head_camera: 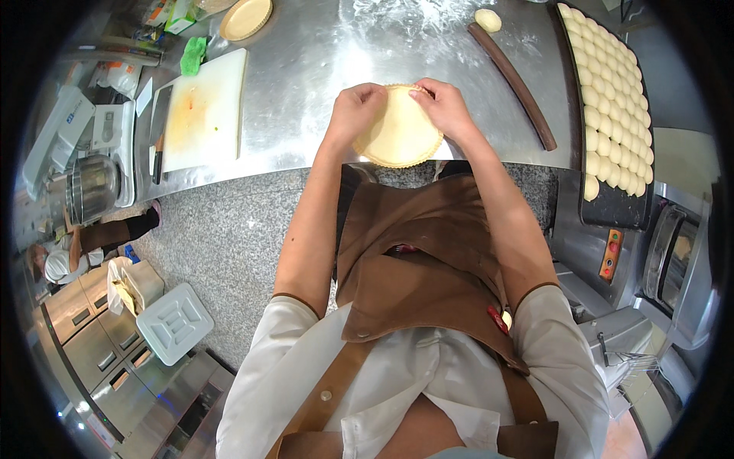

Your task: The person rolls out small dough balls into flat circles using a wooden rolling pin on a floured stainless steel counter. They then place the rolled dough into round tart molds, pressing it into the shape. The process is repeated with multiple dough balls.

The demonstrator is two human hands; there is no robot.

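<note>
Both hands are at the far rim of a round tart shell (399,129) of pale dough with a fluted edge. My left hand (360,109) grips the rim's upper left, its thumb and fingers bent around the edge. Pinching the upper right of the rim is my right hand (440,106). The near side of the shell reaches the front edge of the steel worktop (292,103). To the right lies a dark wooden rolling pin (512,83), with a small dough ball (488,20) near its far end.
A black tray (616,213) of dough balls stands at the right. On the left are a white cutting board (200,109), a knife (159,137), a green cloth (193,56) and another tart shell (246,19). A person (63,258) is in the left background.
</note>
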